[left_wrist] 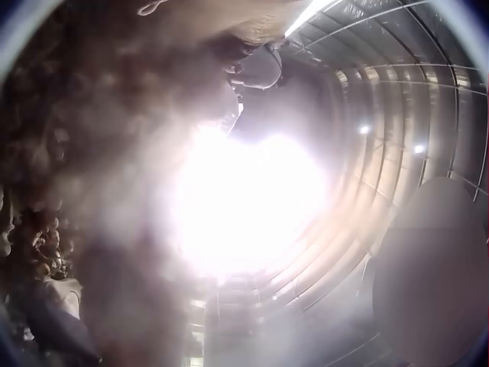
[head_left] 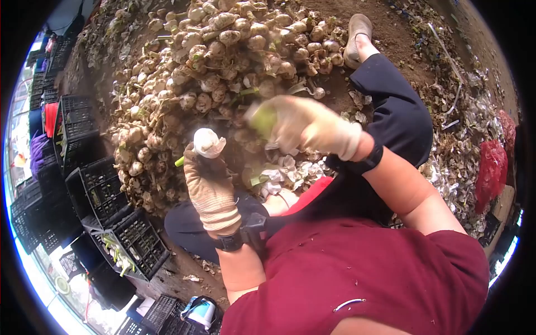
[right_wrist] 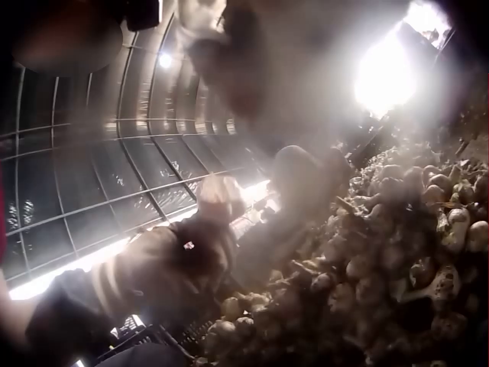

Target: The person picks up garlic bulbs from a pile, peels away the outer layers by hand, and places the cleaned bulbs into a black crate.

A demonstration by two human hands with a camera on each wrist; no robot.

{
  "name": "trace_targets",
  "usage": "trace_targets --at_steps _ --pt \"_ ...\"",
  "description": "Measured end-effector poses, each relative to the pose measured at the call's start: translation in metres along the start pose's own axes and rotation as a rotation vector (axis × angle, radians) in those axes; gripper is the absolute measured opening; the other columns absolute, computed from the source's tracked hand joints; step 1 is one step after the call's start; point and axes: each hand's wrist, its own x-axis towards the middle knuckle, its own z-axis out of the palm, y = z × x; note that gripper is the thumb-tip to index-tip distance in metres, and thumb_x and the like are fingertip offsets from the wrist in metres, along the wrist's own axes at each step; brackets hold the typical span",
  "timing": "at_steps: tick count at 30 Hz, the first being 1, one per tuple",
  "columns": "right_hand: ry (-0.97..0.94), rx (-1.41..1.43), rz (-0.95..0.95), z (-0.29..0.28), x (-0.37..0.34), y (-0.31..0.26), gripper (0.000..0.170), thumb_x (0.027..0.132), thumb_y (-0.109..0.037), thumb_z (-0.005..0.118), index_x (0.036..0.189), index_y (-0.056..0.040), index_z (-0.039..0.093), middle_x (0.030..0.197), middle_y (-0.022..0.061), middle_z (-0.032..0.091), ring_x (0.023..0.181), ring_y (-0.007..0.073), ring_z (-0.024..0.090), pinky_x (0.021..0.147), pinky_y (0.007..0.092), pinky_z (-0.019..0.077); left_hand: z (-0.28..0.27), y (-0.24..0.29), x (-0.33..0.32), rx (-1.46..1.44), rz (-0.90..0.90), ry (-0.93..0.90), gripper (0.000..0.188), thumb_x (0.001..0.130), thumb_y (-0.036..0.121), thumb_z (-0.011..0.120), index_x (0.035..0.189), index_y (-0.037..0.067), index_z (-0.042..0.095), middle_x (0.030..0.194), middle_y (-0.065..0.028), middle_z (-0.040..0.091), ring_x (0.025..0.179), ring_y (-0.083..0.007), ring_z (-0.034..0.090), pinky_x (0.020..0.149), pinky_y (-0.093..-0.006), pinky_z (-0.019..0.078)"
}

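Here, in the head view, one smooth, round garlic bulb (head_left: pixel 207 142) sits in the curled fingers of the fabric-gloved left hand (head_left: pixel 210 192), near one heap of rough, soil-crusted bulbs (head_left: pixel 212 84); the gloved right hand (head_left: pixel 308 126) is too blurred to tell its fingers' spread or hold. The left wrist view shows one curved, ribbed roof (left_wrist: pixel 393 107); the right, the knobbly heap.

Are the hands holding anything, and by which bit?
The left hand holds a garlic bulb, seemingly by its stem. The right hand is too blurred to tell.
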Motion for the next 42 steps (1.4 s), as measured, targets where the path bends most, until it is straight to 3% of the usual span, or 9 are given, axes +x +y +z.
trace_targets --at_steps 7,11,16,21,27,31,35,37,42 --pt "0.231 -0.371 -0.471 0.038 0.012 0.003 0.041 0.073 -0.013 0.073 0.108 -0.0077 0.053 0.105 0.0097 0.056 0.099 0.028 0.057 0.085 0.0371 0.048 0.007 -0.04 -0.018 0.023 -0.072 -0.041 0.016 0.091 0.012 0.057 0.104 0.003 0.059 0.103 -0.007 0.061 0.096 -0.0147 0.058 0.084 -0.0268 0.0482" --pt "0.222 0.792 0.262 0.03 0.012 -0.007 0.021 0.09 -0.024 0.062 0.1 -0.0081 0.052 0.082 0.002 0.06 0.063 0.0088 0.056 0.056 0.0231 0.0463 0.021 -0.037 -0.025 -0.165 -0.166 -0.14 0.017 0.091 0.012 0.058 0.105 0.004 0.059 0.102 -0.0091 0.061 0.097 -0.0204 0.058 0.087 -0.0306 0.049" --pt "0.414 0.733 0.214 0.023 0.016 0.006 0.019 0.09 -0.017 0.055 0.105 -0.0051 0.054 0.089 0.0045 0.063 0.071 0.0091 0.058 0.063 0.0225 0.0487 -0.013 0.004 0.009 -0.298 -0.227 -0.183 0.033 0.082 0.018 0.069 0.109 0.003 0.056 0.104 -0.0112 0.061 0.094 -0.0237 0.06 0.081 -0.0342 0.0533" --pt "0.53 0.613 -0.023 0.005 0.011 0.002 0.025 0.088 0.003 0.04 0.1 -0.0027 0.061 0.091 0.0048 0.064 0.074 0.0084 0.057 0.065 0.0218 0.0486 -0.07 0.183 0.048 -0.479 0.525 -0.053 0.04 0.079 0.012 0.06 0.109 -0.013 0.05 0.081 -0.0122 0.058 0.066 -0.0156 0.056 0.063 -0.0281 0.0535" --pt "0.334 0.685 -0.059 0.005 0.013 -0.018 0.023 0.087 -0.017 0.054 0.101 0.0003 0.06 0.088 0.0039 0.062 0.08 0.0109 0.058 0.075 0.0263 0.048 0.013 0.023 0.047 1.09 0.05 -0.331 0.03 0.084 0.016 0.064 0.11 0.001 0.06 0.1 -0.0117 0.064 0.075 -0.0139 0.063 0.064 -0.0234 0.0527" --pt "0.281 0.313 0.133 0.0 0.01 -0.026 0.031 0.086 -0.032 0.063 0.093 -0.0015 0.06 0.082 0.003 0.061 0.077 0.0079 0.056 0.07 0.0265 0.0466 -0.053 -0.105 0.077 2.002 0.344 -0.731 0.037 0.07 0.001 0.072 0.106 0.0 0.064 0.09 -0.0144 0.068 0.075 -0.0258 0.066 0.071 -0.0322 0.0505" --pt "0.264 -0.878 -0.079 -0.005 0.015 0.005 0.032 0.075 -0.033 0.071 0.084 -0.003 0.063 0.079 0.0173 0.064 0.075 0.0339 0.064 0.068 0.0392 0.0513 -0.05 -0.092 0.088 1.617 0.187 -0.641 0.017 0.068 -0.001 0.064 0.084 0.004 0.068 0.087 -0.0166 0.065 0.078 -0.03 0.064 0.073 -0.036 0.0505" --pt "-0.003 -0.998 0.104 -0.002 0.014 0.008 0.033 0.073 -0.036 0.071 0.082 -0.0045 0.065 0.074 0.0147 0.065 0.074 0.0327 0.065 0.067 0.0415 0.0514 -0.011 -0.054 0.071 1.572 0.052 -0.65 0.028 0.076 -0.007 0.065 0.103 -0.001 0.064 0.09 -0.0065 0.069 0.079 -0.0093 0.062 0.071 -0.0261 0.0504" --pt "-0.329 -1.01 0.328 0.017 0.021 -0.01 0.028 0.073 -0.036 0.071 0.085 -0.0106 0.067 0.075 0.0128 0.066 0.075 0.033 0.065 0.068 0.0417 0.0514 0.058 -0.007 0.023 1.43 0.038 -0.701 0.039 0.08 -0.004 0.063 0.118 0.0 0.055 0.086 -0.0059 0.066 0.075 -0.0084 0.06 0.066 -0.0232 0.0495"
